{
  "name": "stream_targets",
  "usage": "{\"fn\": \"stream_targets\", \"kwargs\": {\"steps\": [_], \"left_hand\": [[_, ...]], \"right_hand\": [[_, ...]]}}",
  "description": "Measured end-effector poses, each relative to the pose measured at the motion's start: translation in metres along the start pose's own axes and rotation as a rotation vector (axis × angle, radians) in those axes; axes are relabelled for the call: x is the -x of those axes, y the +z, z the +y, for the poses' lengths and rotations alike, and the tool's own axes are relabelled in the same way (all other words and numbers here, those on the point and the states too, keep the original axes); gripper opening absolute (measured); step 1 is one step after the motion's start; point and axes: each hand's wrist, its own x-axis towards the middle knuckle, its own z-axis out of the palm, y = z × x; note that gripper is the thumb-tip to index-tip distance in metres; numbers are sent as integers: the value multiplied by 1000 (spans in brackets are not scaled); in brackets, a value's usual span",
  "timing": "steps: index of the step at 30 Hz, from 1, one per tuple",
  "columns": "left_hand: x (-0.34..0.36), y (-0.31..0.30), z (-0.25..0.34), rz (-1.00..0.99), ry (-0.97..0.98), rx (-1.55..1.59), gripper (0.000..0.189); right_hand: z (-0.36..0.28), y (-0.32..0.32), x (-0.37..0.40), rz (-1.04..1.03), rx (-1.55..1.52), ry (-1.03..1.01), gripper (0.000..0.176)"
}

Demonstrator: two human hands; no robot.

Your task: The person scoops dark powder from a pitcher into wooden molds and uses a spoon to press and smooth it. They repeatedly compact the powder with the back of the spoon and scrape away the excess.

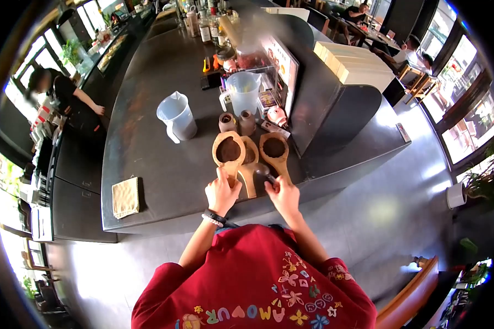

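My left hand [223, 193] is closed round the handle of a wooden scoop [232, 166] filled with dark brown powder. In my right hand [283, 196] is a small spoon [263, 170], its bowl over the handle area of the middle scoop. That middle wooden scoop [249, 180] lies on the counter, partly covered by the left one. A third wooden scoop [280, 166], also with dark powder, rests to the right, its handle end close to my right hand. Two small brown jars [247, 124] stand just behind the scoops.
A translucent pitcher [177, 122] stands on the dark counter [164, 181], a second pitcher [243, 94] farther back. A folded cloth [125, 198] lies front left. A raised partition [335, 120] borders the right side. Behind the counter at left stands a person [71, 101].
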Motion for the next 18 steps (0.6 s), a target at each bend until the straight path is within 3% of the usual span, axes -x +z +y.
{"fn": "stream_targets", "kwargs": {"steps": [5,9,10,18], "left_hand": [[-9,17,13,-53,43,19,41],[-13,30,22,-69,111,-69,59],[-13,32,24,-95,42,-46,50],[-6,22,20,-72,19,-18,48]], "right_hand": [[23,-21,-7,20,244,109,37],[25,-23,-13,-19,324,121,41],[28,-20,-14,-39,345,129,41],[46,-8,-20,-107,302,50,33]]}}
